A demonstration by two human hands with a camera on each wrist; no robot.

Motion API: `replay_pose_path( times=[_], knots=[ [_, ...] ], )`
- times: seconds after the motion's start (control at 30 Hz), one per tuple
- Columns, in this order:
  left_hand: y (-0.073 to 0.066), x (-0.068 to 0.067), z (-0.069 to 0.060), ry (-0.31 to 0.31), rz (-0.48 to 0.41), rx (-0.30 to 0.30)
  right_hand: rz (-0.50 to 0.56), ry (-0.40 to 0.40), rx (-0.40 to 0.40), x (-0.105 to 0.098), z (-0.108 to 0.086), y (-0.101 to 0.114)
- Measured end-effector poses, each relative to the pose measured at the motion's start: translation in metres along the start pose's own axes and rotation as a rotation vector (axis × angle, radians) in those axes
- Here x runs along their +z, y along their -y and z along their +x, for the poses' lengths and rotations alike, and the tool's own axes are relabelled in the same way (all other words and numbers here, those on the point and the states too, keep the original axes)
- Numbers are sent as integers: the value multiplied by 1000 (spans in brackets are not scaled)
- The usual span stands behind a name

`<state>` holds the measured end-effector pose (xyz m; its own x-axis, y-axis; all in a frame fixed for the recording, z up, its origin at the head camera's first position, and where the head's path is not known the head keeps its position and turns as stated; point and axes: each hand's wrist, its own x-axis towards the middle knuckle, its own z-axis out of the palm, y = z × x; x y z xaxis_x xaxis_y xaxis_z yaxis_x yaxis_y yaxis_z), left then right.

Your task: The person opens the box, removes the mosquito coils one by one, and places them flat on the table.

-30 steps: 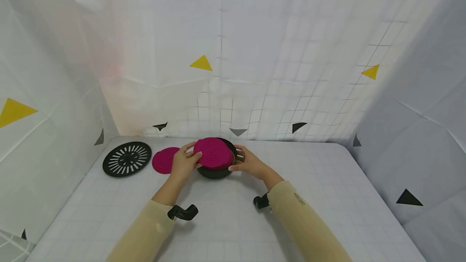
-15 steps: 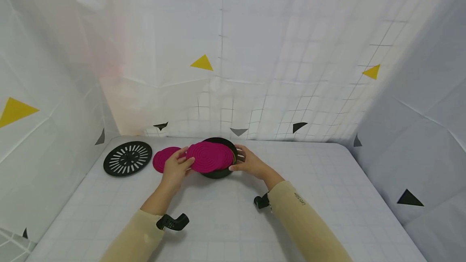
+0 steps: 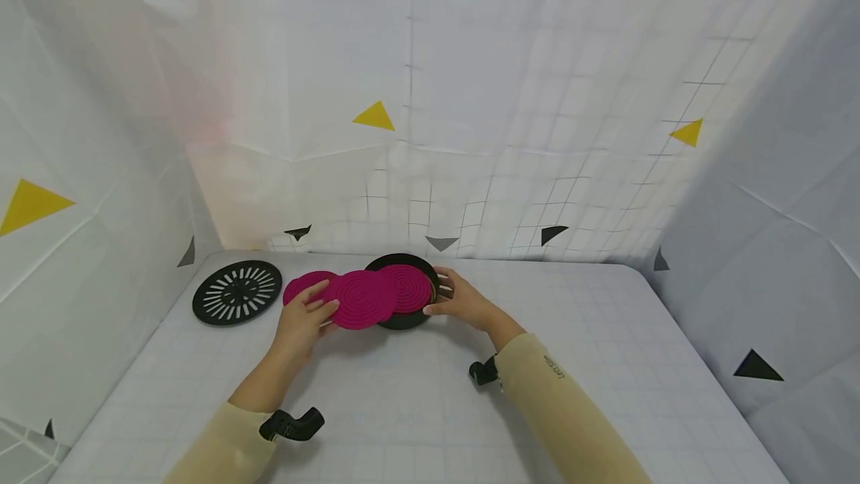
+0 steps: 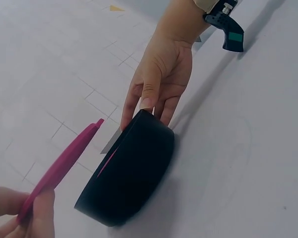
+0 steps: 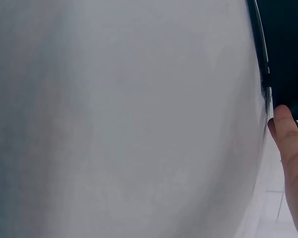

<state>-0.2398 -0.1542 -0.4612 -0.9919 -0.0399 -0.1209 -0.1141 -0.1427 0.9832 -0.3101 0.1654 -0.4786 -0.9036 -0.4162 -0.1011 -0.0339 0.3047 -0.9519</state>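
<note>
Magenta disc (image 3: 363, 300) below and left of frame centre, pinched at its edge between the left hand's (image 3: 295, 329) thumb and fingers, leaving its face uncovered! Right hand (image 3: 466, 305) clamps the black bowl (image 4: 134, 173) by its side, presumably steadying it. Another ridged disc (image 3: 413, 288) sits inside; the slotted plate (image 3: 237, 293) lies centre-left, seemingly out of the way.

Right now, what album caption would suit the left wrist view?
The left hand pinches a pink disc, apart from a dark round container that the right hand grips by its rim.
</note>
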Motion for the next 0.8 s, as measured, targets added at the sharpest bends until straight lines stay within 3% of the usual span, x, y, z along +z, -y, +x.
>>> replay_pose_path(
  times=[0.33,0.57,0.8],
  knots=[
    [4,-28,-9,48,-11,-33,7,-4,10,-2,0,-1],
    [4,-48,-18,43,40,-72,32,-8,22,-1,1,-2],
    [8,-67,-24,61,24,-94,34,-3,23,-2,0,-1]
  ],
)
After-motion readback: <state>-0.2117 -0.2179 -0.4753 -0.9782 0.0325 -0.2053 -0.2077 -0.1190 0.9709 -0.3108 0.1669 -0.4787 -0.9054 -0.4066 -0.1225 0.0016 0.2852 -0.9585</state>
